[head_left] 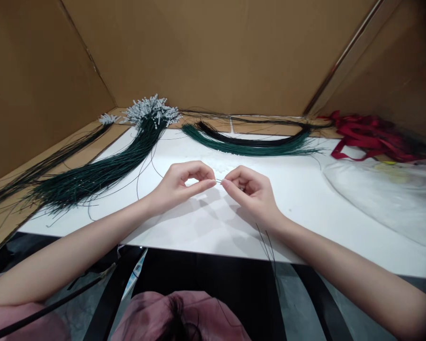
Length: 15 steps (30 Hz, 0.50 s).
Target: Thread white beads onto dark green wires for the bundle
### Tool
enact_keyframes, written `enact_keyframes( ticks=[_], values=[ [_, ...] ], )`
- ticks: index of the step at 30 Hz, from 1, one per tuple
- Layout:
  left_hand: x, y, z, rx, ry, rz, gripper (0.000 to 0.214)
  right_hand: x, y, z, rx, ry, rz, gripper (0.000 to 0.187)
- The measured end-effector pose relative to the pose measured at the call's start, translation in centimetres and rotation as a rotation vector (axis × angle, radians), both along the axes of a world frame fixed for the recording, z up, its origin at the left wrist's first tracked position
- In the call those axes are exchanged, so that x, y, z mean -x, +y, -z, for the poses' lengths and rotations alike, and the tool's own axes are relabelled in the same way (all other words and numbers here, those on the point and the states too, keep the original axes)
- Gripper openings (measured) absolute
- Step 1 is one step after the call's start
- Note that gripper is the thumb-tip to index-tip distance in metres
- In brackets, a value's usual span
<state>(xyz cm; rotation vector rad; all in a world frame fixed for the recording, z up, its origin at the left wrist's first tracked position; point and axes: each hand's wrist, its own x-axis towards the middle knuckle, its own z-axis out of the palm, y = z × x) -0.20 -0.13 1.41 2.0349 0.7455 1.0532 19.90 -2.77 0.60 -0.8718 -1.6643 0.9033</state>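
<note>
My left hand [184, 182] and my right hand [248, 189] meet over the middle of the white tabletop [206, 227], fingertips almost touching. Both are pinched shut. Between them shows the tip of a thin dark wire [218, 181]. My right hand grips that wire, and its strands [268, 246] trail down past my wrist over the table's near edge. What my left fingers pinch is too small to make out. A scatter of small white bits [222, 166] lies just beyond my hands.
A big bundle of dark green wires with white tips [120, 156] fans out at left. A curved green and black wire bundle [252, 144] lies at the back. Red ribbons [369, 137] and a clear plastic bag [386, 199] are at right. Cardboard walls [213, 52] surround the table.
</note>
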Motion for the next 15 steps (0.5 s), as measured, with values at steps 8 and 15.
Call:
enact_keyframes(
  ticks=[8, 15],
  values=[
    [0.35, 0.06, -0.45, -0.020, 0.096, 0.054, 0.011, -0.15, 0.08, 0.15, -0.035, -0.103, -0.015, 0.011],
    [0.38, -0.07, -0.79, -0.058, 0.121, 0.069, 0.012, -0.24, 0.11, 0.27, -0.103, -0.173, -0.031, 0.012]
  ],
)
